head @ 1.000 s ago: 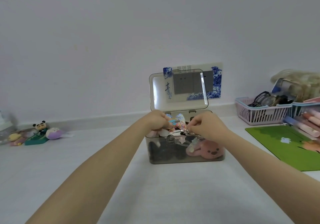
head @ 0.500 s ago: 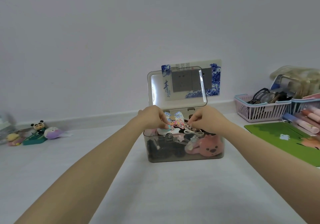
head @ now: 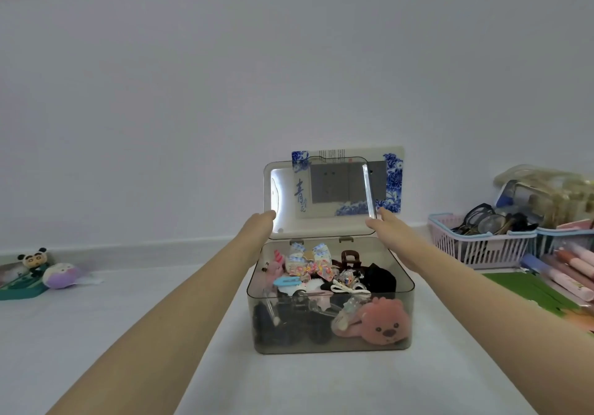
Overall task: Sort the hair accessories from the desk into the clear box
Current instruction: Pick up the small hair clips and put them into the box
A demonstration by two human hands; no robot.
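Note:
The clear smoky box (head: 412,287) stands on the white desk with its lid (head: 321,229) upright. Inside lie several hair accessories: a colourful bow clip (head: 310,266) on top, a brown claw clip (head: 350,258), a black scrunchie (head: 381,278) and a pink plush animal clip (head: 385,321). My left hand (head: 258,226) is at the lid's lower left edge, its fingertips hidden behind the lid. My right hand (head: 387,231) pinches the lid's lower right edge, thumb in front.
A pink basket (head: 475,250) with glasses, a clear pouch (head: 553,192), pens (head: 572,270) and a green mat (head: 527,289) crowd the right side. Small plush toys (head: 61,276) and a panda figure (head: 33,258) sit far left. A blue-patterned wall socket (head: 390,183) is behind the lid.
Both hands let go of the colourful bow clip, which now lies in the box. They moved up and apart to the lid's two side edges.

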